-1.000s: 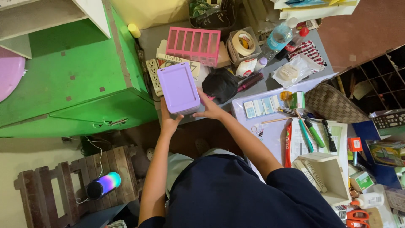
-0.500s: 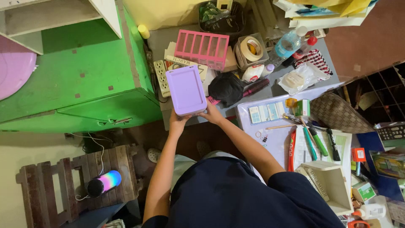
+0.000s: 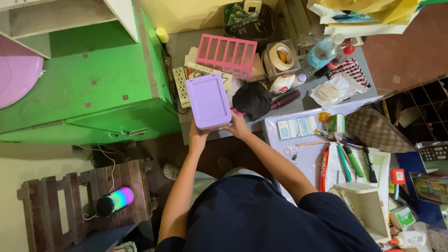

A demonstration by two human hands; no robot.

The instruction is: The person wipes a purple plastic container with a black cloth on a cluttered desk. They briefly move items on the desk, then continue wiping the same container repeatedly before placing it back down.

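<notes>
Two bare hands grasp the lilac rectangular plastic box by its near short end: the left hand under the near-left corner, the right hand at the near-right corner; both are equally close. Its long axis runs away from the person, over the grey desk edge, just beside the white power strip and the black cap; the pink slatted rack lies beyond.

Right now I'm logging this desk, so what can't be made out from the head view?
- Lilac box: underside and contents hidden by its own flat top.
- Left hand and right hand: fingertips tucked under the box.
- Pink disc: cut off by the left edge.
- Grey desk: mostly covered by clutter.
</notes>
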